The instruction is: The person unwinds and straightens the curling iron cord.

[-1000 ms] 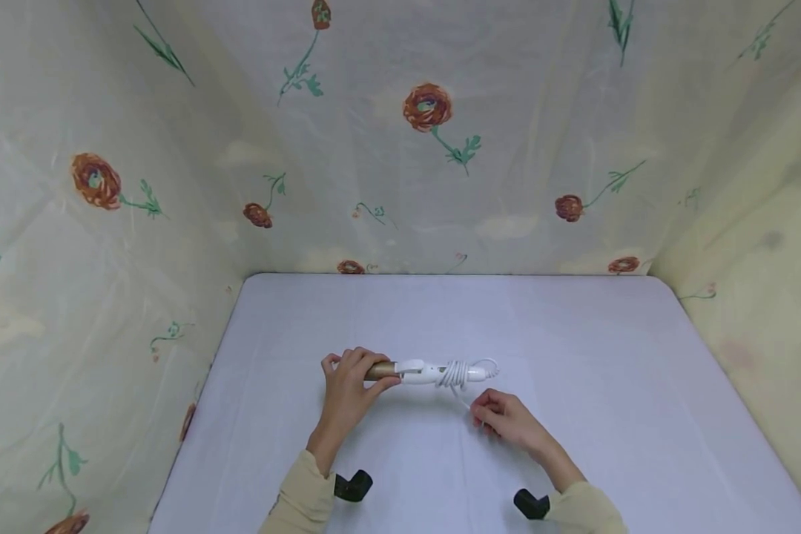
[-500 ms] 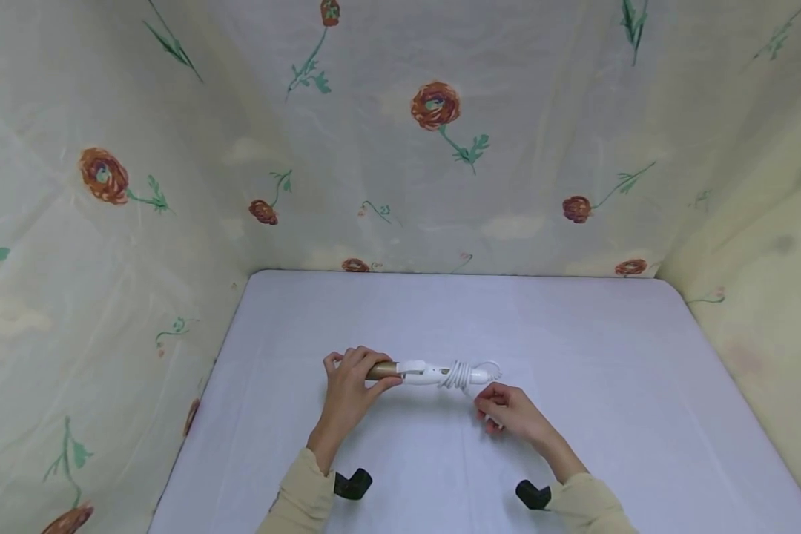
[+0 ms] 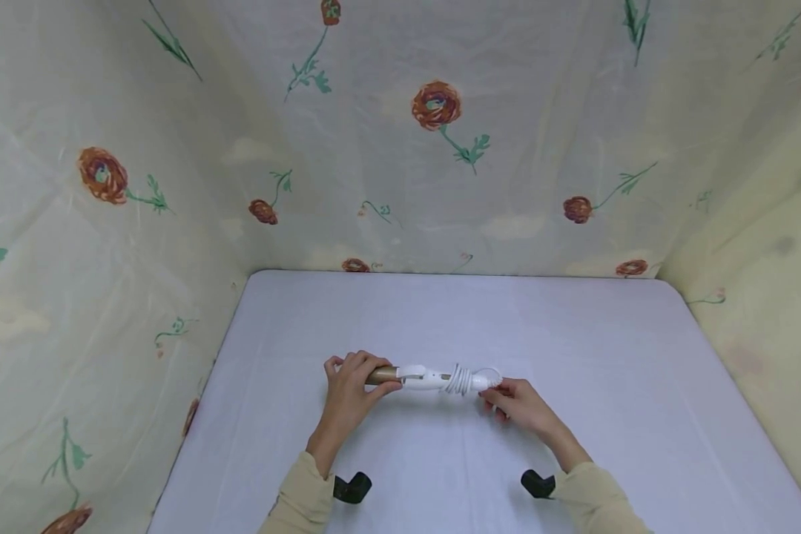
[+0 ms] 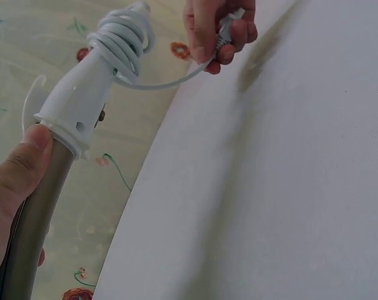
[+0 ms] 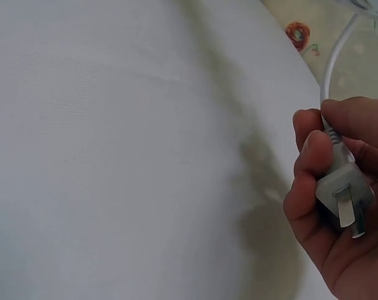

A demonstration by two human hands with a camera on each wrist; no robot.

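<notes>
Both grips are closed: left hand point(image 3: 348, 386) around the iron point(image 3: 427, 379), right hand point(image 3: 522, 407) around the plug point(image 5: 345, 184). White table point(image 3: 400, 315) lies below them; floral cloth point(image 3: 507, 178) rises beyond and to either side.

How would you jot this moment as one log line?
left hand: holds curling iron by brown barrel | right hand: holds plug | cord: wound round white handle

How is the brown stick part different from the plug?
The brown stick part is long and rounded, while the plug is short and blocky with metal prongs. The brown stick part is golden-brown, but the plug is whitish. The left hand's grip is on the brown stick part; the right hand's grip is on the plug. Both are being held.
</notes>
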